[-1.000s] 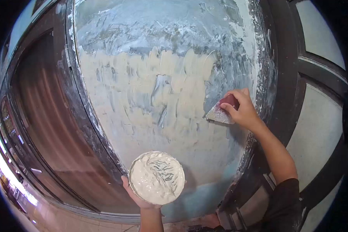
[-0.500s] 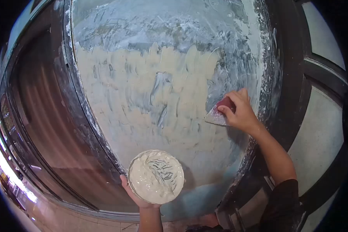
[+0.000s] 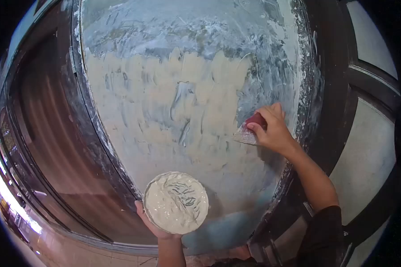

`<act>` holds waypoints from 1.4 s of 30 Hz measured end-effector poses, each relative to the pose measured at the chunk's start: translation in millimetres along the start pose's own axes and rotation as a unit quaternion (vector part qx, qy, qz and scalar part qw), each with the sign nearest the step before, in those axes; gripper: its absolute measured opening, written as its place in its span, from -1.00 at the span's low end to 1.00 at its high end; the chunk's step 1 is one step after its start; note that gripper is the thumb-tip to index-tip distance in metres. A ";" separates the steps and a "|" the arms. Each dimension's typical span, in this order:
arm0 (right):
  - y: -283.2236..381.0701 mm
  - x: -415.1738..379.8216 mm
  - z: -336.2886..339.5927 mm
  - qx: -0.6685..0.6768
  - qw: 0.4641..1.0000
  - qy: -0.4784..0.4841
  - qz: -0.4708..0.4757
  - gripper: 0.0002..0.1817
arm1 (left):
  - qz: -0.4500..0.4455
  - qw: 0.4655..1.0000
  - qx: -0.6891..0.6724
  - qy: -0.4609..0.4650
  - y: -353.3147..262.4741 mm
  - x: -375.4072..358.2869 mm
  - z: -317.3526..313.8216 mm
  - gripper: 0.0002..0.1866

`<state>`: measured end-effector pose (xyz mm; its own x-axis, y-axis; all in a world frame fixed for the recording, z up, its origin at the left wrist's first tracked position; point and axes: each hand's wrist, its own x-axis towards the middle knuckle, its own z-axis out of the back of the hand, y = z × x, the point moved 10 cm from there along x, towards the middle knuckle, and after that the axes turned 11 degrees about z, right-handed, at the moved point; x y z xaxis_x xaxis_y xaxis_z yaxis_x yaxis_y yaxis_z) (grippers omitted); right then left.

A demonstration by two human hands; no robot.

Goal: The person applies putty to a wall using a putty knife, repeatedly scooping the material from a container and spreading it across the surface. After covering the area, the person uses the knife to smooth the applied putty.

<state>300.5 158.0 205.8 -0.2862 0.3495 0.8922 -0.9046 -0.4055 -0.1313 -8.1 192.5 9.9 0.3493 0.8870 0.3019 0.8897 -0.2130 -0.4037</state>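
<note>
In my right hand (image 3: 275,129) is a putty knife (image 3: 249,133) with a red handle and a smeared triangular blade. Its blade edge lies on or close to the wall (image 3: 165,115), at the right border of a cream putty layer. My left hand (image 3: 158,229) grips a round tub of putty (image 3: 177,203) from below and the left side, low in front of the wall. Wet cream putty with scrape marks fills the tub. Most of the left fingers are hidden beneath it. Grey-blue, patchy wall shows above the putty layer and to its right.
A dark wooden frame with brown panelling (image 3: 49,133) borders the wall on the left. Dark framing with pale panels (image 3: 365,160) stands on the right. A tiled floor (image 3: 62,249) shows at the lower left, with bright light coming in beside it.
The putty knife and my right hand have shifted very slightly on the wall. The tub in my left hand sits a little further left in view, as the camera moved slightly.
</note>
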 end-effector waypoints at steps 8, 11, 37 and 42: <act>-31.2 37.0 38.6 0.038 0.988 -0.092 -0.117 -0.69 | 0.003 0.998 -0.052 -0.039 1.6 -1.7 4.4 -0.03; -18.4 10.3 20.8 0.045 0.996 -0.022 -0.069 -0.69 | -0.001 0.999 -0.032 -0.043 -5.2 -7.1 9.0 -0.02; -52.0 44.7 39.7 0.103 0.977 -0.099 -0.159 -0.62 | -0.015 0.999 -0.040 -0.027 -5.7 -51.1 -9.8 -0.01; -25.3 1.7 4.9 0.079 0.992 -0.005 -0.095 -0.68 | -0.039 0.990 -0.132 -0.032 -8.8 -55.0 -1.9 -0.01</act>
<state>324.5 164.7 212.8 -0.1105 0.4249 0.8985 -0.8814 -0.4597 0.1089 -34.6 144.8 -1.6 0.2653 0.9274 0.2637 0.9618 -0.2353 -0.1401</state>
